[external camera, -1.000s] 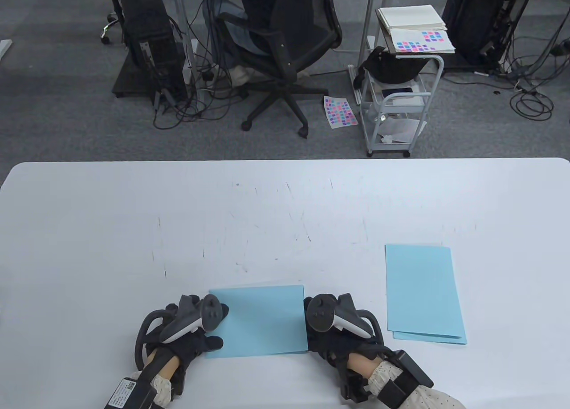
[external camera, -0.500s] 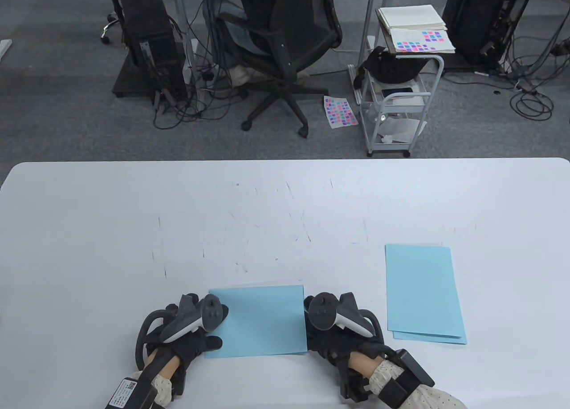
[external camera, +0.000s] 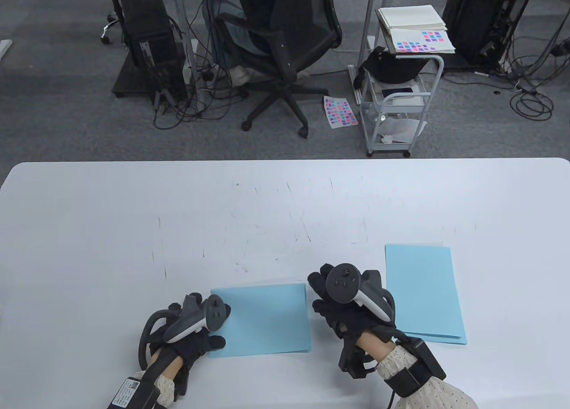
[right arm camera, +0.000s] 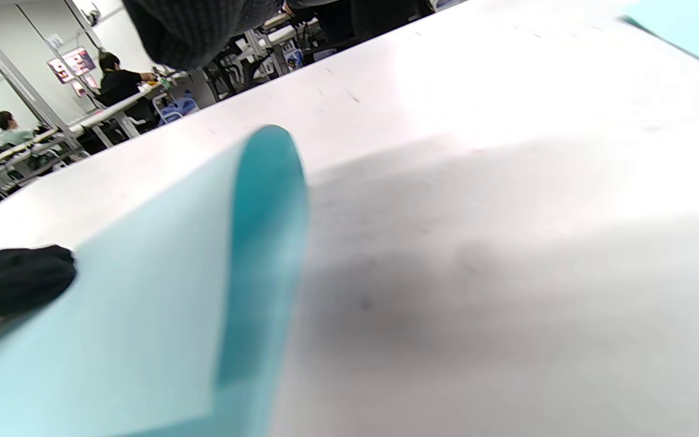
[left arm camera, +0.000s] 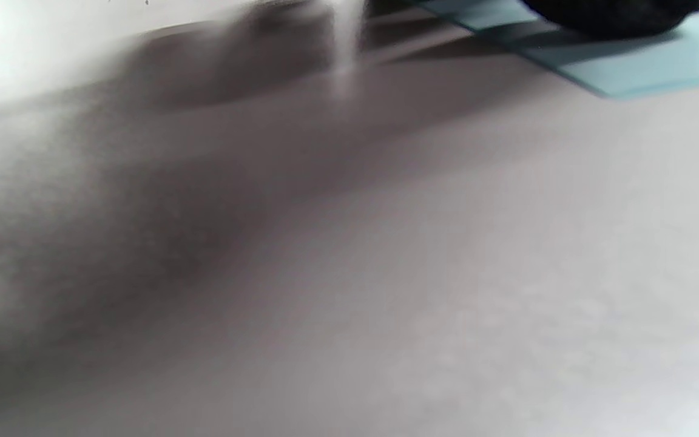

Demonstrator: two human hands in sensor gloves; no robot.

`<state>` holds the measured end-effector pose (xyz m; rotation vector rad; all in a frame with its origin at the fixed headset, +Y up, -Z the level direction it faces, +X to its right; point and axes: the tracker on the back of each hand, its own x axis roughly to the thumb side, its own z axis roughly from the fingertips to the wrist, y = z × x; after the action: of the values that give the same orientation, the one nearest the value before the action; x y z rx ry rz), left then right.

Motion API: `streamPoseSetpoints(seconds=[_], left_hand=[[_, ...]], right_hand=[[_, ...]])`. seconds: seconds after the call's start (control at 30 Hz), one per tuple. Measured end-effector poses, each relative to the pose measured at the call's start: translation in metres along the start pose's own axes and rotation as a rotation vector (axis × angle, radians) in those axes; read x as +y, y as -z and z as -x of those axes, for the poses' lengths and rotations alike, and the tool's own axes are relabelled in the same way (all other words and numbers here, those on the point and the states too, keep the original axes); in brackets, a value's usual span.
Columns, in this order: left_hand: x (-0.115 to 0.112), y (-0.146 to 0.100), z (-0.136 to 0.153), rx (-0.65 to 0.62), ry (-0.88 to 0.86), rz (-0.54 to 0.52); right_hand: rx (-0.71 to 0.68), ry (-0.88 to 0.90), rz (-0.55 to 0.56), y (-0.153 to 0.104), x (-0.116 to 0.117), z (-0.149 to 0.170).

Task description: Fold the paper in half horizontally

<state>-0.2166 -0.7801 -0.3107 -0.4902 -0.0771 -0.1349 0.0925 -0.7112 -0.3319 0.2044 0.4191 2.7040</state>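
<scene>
A light blue paper (external camera: 262, 320) lies folded over on the white table (external camera: 133, 231), near the front edge. Its right edge is a rounded, uncreased bend, seen close in the right wrist view (right arm camera: 264, 243). My left hand (external camera: 213, 326) presses on the paper's left edge with thumb and fingertips; one fingertip (left arm camera: 604, 15) lies on the paper's corner (left arm camera: 634, 67). My right hand (external camera: 318, 293) hangs above the table just right of the paper's far right corner, fingers spread, holding nothing.
Another folded blue sheet (external camera: 423, 293) lies to the right, close beside my right hand. An office chair (external camera: 285, 48) and a white cart (external camera: 401, 102) stand on the floor beyond the table's far edge.
My right hand has let go of the paper's right edge and moved up and away to the right. The left hand and the paper have shifted slightly.
</scene>
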Motion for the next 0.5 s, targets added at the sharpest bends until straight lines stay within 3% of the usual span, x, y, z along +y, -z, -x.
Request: streamPoseSetpoints(seconds=[0.2, 0.5], left_hand=[[0.0, 0.001, -0.003, -0.005, -0.011, 0.007], [0.0, 0.003, -0.009, -0.03, -0.029, 0.027]], right_hand=[[-0.092, -0.057, -0.026, 0.009, 0.013, -0.039], [-0.179, -0.177, -0.222, 0.031, 0.074, -0.082]])
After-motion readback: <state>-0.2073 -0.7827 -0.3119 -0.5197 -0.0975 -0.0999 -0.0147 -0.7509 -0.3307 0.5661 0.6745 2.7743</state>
